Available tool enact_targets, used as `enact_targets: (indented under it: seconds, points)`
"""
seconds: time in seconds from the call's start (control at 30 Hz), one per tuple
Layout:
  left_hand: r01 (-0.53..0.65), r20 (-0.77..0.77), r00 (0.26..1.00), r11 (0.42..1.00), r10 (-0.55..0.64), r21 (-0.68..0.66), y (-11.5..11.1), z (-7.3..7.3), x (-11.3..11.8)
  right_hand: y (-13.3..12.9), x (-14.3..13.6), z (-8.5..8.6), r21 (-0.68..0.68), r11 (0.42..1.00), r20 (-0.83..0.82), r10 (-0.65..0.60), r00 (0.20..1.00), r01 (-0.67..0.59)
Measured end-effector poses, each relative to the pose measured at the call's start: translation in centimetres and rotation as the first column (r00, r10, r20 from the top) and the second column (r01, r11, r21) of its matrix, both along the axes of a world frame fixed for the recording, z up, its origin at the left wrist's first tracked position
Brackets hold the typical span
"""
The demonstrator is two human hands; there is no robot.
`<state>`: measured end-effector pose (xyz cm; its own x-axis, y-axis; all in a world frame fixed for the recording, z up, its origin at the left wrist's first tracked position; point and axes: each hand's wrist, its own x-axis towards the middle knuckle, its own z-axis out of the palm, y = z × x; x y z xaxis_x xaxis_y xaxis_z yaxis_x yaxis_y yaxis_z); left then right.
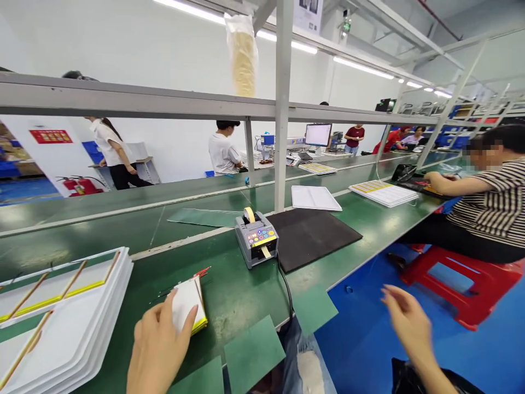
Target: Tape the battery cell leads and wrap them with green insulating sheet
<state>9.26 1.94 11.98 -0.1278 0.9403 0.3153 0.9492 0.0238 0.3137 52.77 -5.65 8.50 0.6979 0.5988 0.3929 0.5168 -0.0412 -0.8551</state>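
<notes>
My left hand (158,339) is closed around a small stack of flat white packs (188,303) at the front of the green bench. The packs have yellow edges, and thin red and dark wires stick out at their far end. The fingers lie over the left side, with the thumb at the near right corner. My right hand (410,323) is raised past the bench edge, above the blue floor. Its fingers are curled together, and nothing shows between them. A grey tape dispenser (256,241) stands beyond the stack, a short strip of tape hanging from its front.
Stacked white trays (90,328) with yellow-edged dividers fill the left. A black mat (311,238) lies right of the dispenser, near a white tray (315,197). Green flaps (254,353) jut from the near edge. A co-worker (488,191) sits right on a red stool (463,284).
</notes>
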Motion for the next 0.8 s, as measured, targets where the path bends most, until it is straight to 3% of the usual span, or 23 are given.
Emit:
enact_targets:
  seconds: [0.07,0.17,0.23,0.3,0.43,0.47,0.57,0.6,0.67,0.73,0.77,0.8]
  points:
    - [-0.125,-0.023,0.992,0.986,0.123,-0.114,1.4,0.2,0.2,4.2,-2.4,1.0,-0.064,0.972,0.033,0.227,0.973,-0.224]
    - [-0.175,0.023,0.982,0.955,0.185,-0.242,2.7,0.1,1.3,11.0,-7.3,2.2,-0.181,0.856,0.069,0.503,0.862,-0.485]
    - [-0.201,0.019,0.977,0.945,0.213,-0.257,3.0,0.0,1.9,14.4,-10.3,2.7,-0.234,0.817,0.085,0.557,0.826,-0.527]
    - [-0.221,0.009,0.972,0.934,0.233,-0.281,3.3,0.1,2.2,16.0,-12.7,3.0,-0.257,0.813,0.11,0.562,0.82,-0.523]
    - [-0.181,0.035,0.976,0.896,0.213,-0.405,3.8,0.5,1.6,13.9,-16.1,3.7,-0.209,0.822,0.226,0.568,0.792,-0.529]
    - [-0.173,0.039,0.977,0.889,0.209,-0.423,4.0,0.6,1.2,12.7,-16.8,3.8,-0.196,0.799,0.265,0.601,0.754,-0.568]
    - [-0.153,0.038,0.981,0.889,0.188,-0.431,4.6,0.4,-0.3,9.5,-17.8,3.8,-0.136,0.653,0.313,0.742,0.593,-0.745]
    - [-0.146,0.042,0.983,0.897,0.18,-0.417,4.7,0.3,-0.9,9.0,-17.7,3.6,-0.086,0.629,0.291,0.758,0.584,-0.773]
    - [-0.136,0.089,0.98,0.921,0.181,-0.365,4.5,0.1,-2.4,8.8,-16.7,2.9,0.026,0.674,0.197,0.721,0.665,-0.738]
    - [-0.13,0.261,0.941,0.941,0.216,-0.311,3.6,-0.1,-3.8,9.8,-15.3,2.0,0.077,0.791,0.064,0.603,0.795,-0.607]
    - [-0.12,0.408,0.88,0.945,0.243,-0.303,2.9,-0.1,-4.4,10.5,-14.8,1.6,0.078,0.833,0.005,0.549,0.836,-0.548]
    - [-0.104,0.581,0.768,0.947,0.27,-0.303,2.1,-0.1,-4.8,11.2,-14.4,1.2,0.079,0.862,-0.057,0.506,0.861,-0.501]
